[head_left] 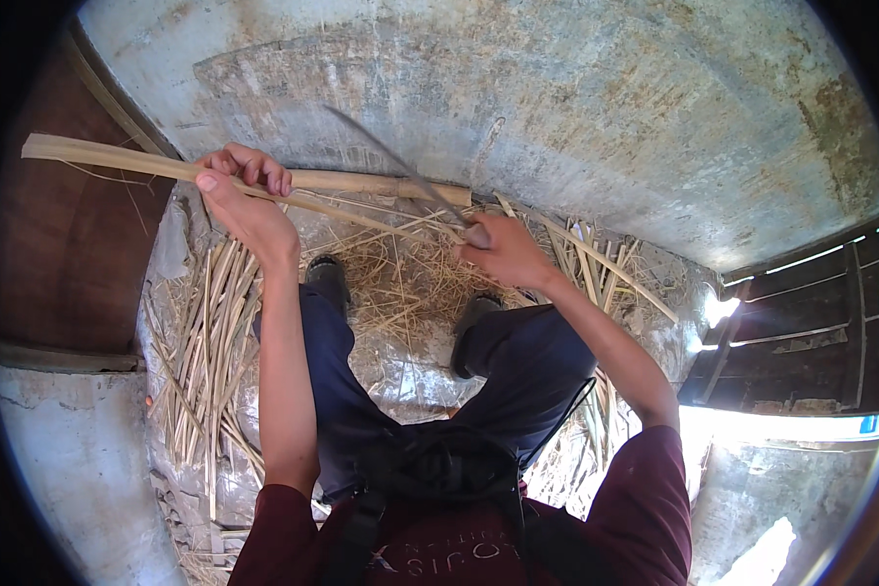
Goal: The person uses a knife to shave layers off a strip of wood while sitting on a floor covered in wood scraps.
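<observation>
My left hand [252, 210] is closed around a long, pale bamboo strip [107, 154], its thumb pressed along it. The wide end of the strip sticks out to the left, and the thinner end slants down toward my right hand. My right hand [508, 252] grips the handle of a long knife [395, 159]. Its dark, narrow blade points up and left, slightly blurred, above the strip's thin end. Whether the blade touches the strip I cannot tell. Behind both hands a thicker bamboo length [376, 184] lies along the foot of the wall.
Thin bamboo shavings [395, 278] cover the floor between my boots. Bundles of split strips lie at the left [210, 342] and the right [596, 269]. A stained grey wall [557, 117] rises ahead, a brown panel [68, 225] stands left, and dark slats [801, 332] are at right.
</observation>
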Demonstrator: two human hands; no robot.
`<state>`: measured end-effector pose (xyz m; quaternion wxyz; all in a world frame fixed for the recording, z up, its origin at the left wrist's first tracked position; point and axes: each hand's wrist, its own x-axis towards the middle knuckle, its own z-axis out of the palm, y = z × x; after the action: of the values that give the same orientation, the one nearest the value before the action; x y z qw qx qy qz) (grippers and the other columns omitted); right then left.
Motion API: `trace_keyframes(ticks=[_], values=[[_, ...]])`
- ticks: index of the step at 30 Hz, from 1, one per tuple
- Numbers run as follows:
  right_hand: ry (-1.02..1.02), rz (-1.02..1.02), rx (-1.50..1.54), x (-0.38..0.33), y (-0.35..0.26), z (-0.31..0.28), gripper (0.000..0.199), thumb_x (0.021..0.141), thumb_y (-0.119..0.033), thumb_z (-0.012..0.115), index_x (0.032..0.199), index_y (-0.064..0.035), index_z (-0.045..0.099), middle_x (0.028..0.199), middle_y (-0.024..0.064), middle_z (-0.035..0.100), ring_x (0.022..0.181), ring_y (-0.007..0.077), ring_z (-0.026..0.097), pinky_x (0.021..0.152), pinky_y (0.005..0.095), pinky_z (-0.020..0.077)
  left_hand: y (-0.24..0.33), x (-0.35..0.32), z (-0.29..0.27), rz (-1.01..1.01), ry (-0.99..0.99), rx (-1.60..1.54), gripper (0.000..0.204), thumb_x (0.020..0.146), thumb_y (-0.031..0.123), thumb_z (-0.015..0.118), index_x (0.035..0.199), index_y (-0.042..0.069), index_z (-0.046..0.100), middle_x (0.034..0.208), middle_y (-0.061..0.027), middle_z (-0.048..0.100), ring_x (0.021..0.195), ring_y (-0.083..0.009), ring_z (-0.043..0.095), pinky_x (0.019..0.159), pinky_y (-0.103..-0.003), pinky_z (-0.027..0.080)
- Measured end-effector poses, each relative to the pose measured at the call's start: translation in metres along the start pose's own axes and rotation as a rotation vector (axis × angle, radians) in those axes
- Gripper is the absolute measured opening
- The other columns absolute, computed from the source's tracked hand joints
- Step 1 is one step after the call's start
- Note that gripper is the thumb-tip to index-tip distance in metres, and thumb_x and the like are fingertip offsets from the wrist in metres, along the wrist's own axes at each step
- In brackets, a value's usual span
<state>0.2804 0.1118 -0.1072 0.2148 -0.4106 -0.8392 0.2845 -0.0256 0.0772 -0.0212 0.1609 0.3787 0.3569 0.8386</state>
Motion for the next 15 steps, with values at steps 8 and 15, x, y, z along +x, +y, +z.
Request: trace_keyframes(ticks=[8,15], values=[[0.243,0.473,-0.080,-0.117,-0.034,-0.093,0.037,0.089,-0.028,0.081,0.101,0.0030,0.066,0.080,0.0176,0.070,0.076,0.0288,0.068,0.074,0.0418,0.0531,0.001,-0.003,-0.003,0.002,-0.034,0.017,0.062,0.106,0.073,0.035,0.094,0.012,0.027,0.077,-0.0034,0.032,0.058,-0.0139,0.036,0.051,-0.030,0.033],[0.338,0.731,0.113,-0.278,-0.006,-0.097,0.020,0.083,0.001,0.074,0.099,-0.0030,0.063,0.098,0.0100,0.074,0.083,0.0159,0.069,0.075,0.0330,0.0556,0.000,-0.003,-0.005,-0.012,-0.032,0.012,0.062,0.107,0.072,0.035,0.094,0.012,0.028,0.077,-0.0035,0.033,0.059,-0.0140,0.036,0.051,-0.030,0.033]])
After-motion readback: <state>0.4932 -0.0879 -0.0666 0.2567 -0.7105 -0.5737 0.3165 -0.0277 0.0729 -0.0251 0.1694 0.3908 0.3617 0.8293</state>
